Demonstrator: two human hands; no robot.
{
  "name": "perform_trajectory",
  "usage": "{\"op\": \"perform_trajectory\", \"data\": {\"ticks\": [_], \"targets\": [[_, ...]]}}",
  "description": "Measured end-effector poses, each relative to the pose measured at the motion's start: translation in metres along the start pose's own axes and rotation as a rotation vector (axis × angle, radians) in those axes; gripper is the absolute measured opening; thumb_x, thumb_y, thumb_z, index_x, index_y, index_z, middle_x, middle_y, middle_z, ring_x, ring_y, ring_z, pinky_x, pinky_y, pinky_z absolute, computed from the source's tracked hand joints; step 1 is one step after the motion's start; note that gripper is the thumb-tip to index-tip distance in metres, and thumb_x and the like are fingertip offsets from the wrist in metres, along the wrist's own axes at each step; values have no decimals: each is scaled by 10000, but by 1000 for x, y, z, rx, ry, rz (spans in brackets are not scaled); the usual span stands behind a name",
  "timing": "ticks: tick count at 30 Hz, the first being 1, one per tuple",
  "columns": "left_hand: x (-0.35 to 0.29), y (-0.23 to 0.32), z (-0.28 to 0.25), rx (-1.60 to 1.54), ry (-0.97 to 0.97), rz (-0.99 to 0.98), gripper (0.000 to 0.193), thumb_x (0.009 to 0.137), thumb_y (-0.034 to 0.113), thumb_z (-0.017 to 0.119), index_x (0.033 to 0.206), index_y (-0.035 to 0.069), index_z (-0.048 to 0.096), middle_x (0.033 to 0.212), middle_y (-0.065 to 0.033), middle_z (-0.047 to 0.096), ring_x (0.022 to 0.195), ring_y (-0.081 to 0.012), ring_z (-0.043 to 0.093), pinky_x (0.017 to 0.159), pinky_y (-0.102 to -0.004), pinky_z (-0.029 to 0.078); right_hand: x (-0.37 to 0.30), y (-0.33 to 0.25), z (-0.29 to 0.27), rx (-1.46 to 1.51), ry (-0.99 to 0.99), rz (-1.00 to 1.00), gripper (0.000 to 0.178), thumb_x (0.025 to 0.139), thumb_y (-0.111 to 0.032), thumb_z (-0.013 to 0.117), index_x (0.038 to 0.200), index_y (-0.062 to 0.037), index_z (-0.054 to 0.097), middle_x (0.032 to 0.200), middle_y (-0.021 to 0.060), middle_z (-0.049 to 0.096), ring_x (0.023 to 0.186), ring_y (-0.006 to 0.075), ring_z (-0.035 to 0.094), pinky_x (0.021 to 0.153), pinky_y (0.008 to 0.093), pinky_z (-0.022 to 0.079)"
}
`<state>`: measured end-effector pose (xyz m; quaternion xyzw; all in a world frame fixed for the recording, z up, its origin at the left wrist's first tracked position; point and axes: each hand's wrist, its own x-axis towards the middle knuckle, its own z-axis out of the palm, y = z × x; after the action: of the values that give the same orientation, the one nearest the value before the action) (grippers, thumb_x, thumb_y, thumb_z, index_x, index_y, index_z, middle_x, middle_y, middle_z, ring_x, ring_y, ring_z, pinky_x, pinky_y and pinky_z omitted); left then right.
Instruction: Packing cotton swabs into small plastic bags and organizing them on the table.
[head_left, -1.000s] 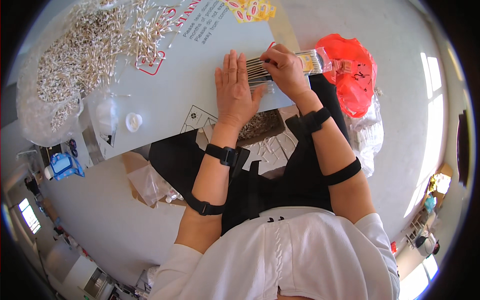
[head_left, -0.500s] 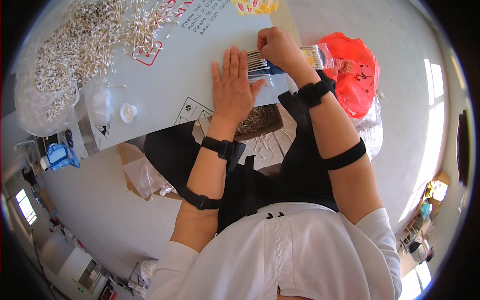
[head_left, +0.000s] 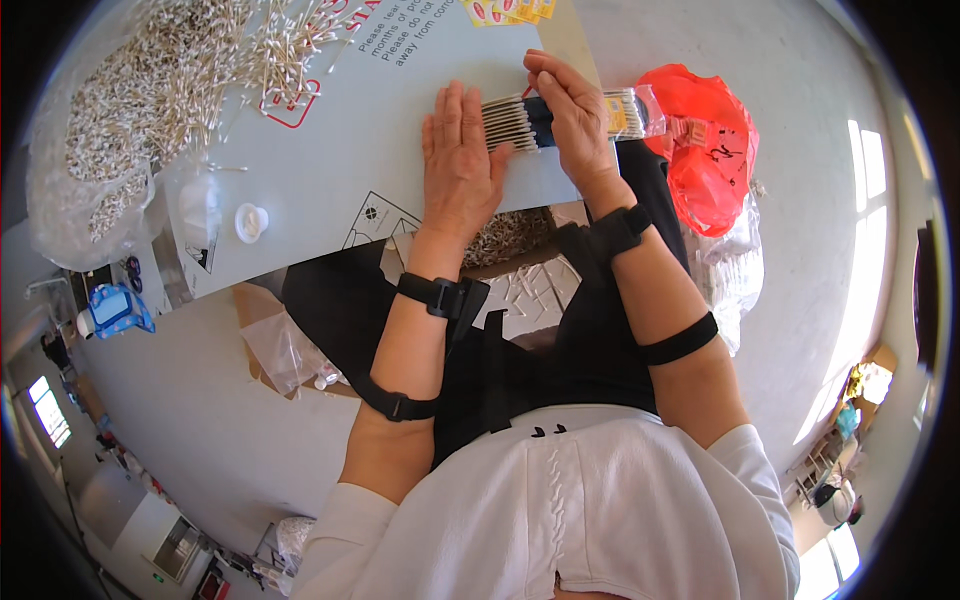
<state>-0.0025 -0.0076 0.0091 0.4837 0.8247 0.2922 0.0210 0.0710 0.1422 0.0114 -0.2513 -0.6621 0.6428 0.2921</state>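
An even row of cotton swabs [head_left: 510,125] lies on the grey table between my hands, with a dark blue strip [head_left: 540,122] just right of it. My left hand [head_left: 460,160] rests flat at the row's left end, fingers stretched and thumb against the near swabs. On the other side, my right hand [head_left: 578,125] stands on its edge beside the blue strip, its fingers extended and nothing visible in them. Right of that hand sits a clear bag of swabs with a yellow label [head_left: 616,113], partly hidden by the hand.
A large heap of loose swabs [head_left: 150,100] in clear plastic covers the far left. A small white cup [head_left: 251,222] stands near the table edge. Yellow-and-white packets [head_left: 508,10] lie at the back. To the right is a red plastic bag [head_left: 705,150]; a box of swabs [head_left: 510,238] sits below the table edge.
My right hand has opened from a closed shape and come nearer to me. Swabs that lay uneven at the near end now form a straight row. My left hand stays beside them.
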Motion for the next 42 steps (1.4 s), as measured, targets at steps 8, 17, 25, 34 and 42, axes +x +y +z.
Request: {"op": "perform_trajectory", "data": {"ticks": [8,17,25,34,42], "targets": [[16,11,20,-756,388,-244,587,1064,284,417,1525,-34,242,1569,-236,288,1461,-337,287,1178,-410,266,-20,12,24,138,198,-92,345,1044,-234,511,1261,18,601,1353,147,588,1193,224,567,1047,305,408],[19,13,20,-950,388,-256,582,1060,295,438,1518,-27,277,1566,-211,311,1441,-309,333,1171,-386,276,-19,15,28,101,184,-87,316,1037,-215,528,1249,5,612,1346,162,590,1244,252,549,1052,314,414],[-10,7,-20,163,-124,65,857,917,507,603,1559,71,240,1622,-151,230,1497,-316,225,1209,-519,157,-38,-12,-14,-312,123,-109,136,884,-46,648,1014,-13,670,891,107,671,762,229,665,705,326,518],[-15,2,-13,193,-175,15,884,884,534,628,1549,75,268,1626,-135,229,1504,-296,218,1209,-547,135,-53,-18,-19,-705,-66,-193,46,855,-110,658,881,-84,686,816,106,620,750,341,648,633,425,510],[-15,3,-12,178,-154,8,862,878,504,651,1534,71,296,1620,-134,245,1496,-300,235,1208,-544,145,-54,-15,-21,-811,-129,-215,58,860,-127,662,901,-99,691,823,101,621,739,331,647,629,417,512]]}}
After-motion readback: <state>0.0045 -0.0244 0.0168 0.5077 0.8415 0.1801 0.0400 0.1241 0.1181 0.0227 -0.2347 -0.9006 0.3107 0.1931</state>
